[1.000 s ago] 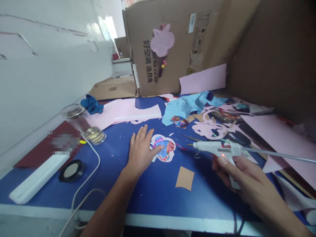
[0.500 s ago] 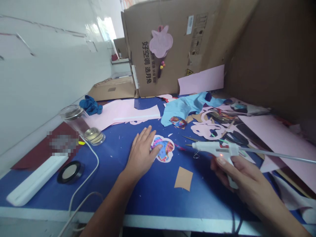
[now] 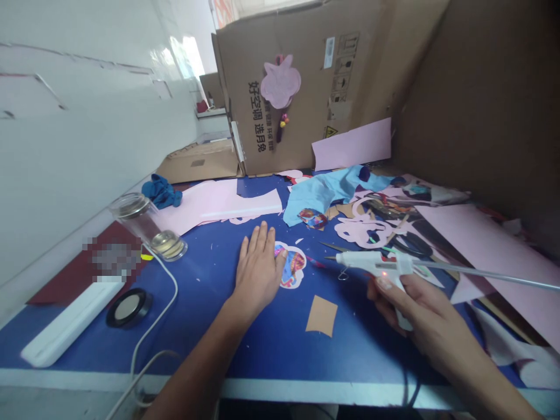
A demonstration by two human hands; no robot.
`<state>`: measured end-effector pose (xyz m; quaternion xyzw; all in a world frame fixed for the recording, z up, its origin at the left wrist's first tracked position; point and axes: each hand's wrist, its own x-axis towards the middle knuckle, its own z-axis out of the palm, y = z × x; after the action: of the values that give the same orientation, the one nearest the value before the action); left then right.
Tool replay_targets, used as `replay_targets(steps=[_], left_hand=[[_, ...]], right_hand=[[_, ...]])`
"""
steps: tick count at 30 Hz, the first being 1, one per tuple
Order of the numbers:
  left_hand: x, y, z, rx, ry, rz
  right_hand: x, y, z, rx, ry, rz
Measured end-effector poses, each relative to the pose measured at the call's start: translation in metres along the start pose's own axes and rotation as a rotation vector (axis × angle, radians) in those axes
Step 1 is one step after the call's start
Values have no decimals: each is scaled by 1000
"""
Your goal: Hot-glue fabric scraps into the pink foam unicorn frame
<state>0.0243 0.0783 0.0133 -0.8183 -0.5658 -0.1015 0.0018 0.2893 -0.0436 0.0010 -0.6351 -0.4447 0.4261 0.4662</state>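
Note:
My left hand (image 3: 259,268) lies flat, fingers stretched out, over the left part of a white-edged cutout (image 3: 292,265) with blue and red patterned cloth on it. Its thumb rests on the patterned face. In my right hand (image 3: 413,306) is a white glue gun (image 3: 371,262), its red light lit and a long clear glue stick (image 3: 485,277) coming out of the back. The nozzle points left, apart from the cutout. A small tan square (image 3: 321,316) lies on the blue table between my hands. Behind the nozzle are scissors (image 3: 409,243), partly hidden among scraps.
Light blue cloth (image 3: 324,192) and pink sheets (image 3: 205,201) lie at the back. A glass jar (image 3: 168,245), a tape roll (image 3: 128,308) and a white power strip (image 3: 72,321) with its cord are on the left. A large cardboard box (image 3: 306,128) stands behind, with a pink ornament (image 3: 280,84) on it.
My left hand has shifted a little over the cutout and now covers more of its left side. My right hand keeps the glue gun at nearly the same place. The view has moved slightly.

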Motion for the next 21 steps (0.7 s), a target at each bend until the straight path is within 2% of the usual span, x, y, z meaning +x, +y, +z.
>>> replay_targets(steps=[4,9,12,16,21], left_hand=[[-18,6,-9,-51,-45,85],[-39,2,0,-42,-110,181],[-42,2,4,-31,-146,194],[-44,5,0,-39,-133,192],[-47,8,-4,-31,-202,214]], right_hand=[[0,0,-1,9,3,3],[-2,-4,-1,29,-29,-22],[-2,-5,0,15,-16,-11],[-1,-1,-1,29,-22,-6],[-1,0,-1,53,-13,9]])
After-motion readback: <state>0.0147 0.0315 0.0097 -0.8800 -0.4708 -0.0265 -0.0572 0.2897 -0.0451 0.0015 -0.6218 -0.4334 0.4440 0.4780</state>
